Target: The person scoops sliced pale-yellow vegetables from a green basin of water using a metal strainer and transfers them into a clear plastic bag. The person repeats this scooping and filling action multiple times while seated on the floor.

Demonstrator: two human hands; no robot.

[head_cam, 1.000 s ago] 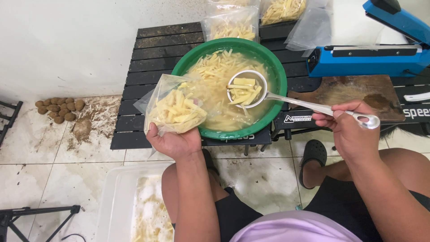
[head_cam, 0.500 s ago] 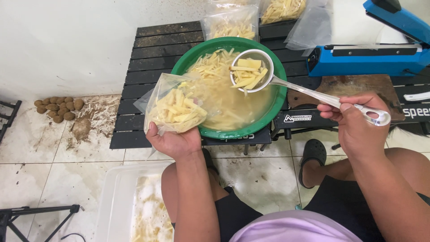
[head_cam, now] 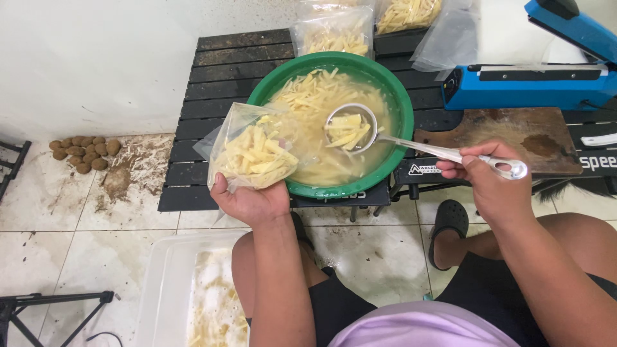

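Observation:
My left hand [head_cam: 247,202] grips a clear plastic bag [head_cam: 254,151] partly filled with pale yellow potato strips, held at the near left rim of a green basin [head_cam: 405,103]. The basin holds water and many more strips. My right hand [head_cam: 488,183] holds the handle of a metal strainer ladle [head_cam: 350,128]; its bowl carries a scoop of strips just above the water in the basin's middle, a little to the right of the bag's mouth.
The basin sits on a low black slatted table [head_cam: 212,71]. Filled clear bags [head_cam: 331,32] lie behind it. A blue heat sealer [head_cam: 533,80] and a wooden board [head_cam: 514,132] are at the right. A white tub [head_cam: 173,295] of strips stands by my knee. Brown potatoes [head_cam: 83,154] lie on the tiled floor.
The ladle with its scoop has swung left and nearer, from the basin's far side toward the bag. The left hand and the bag have stayed in place.

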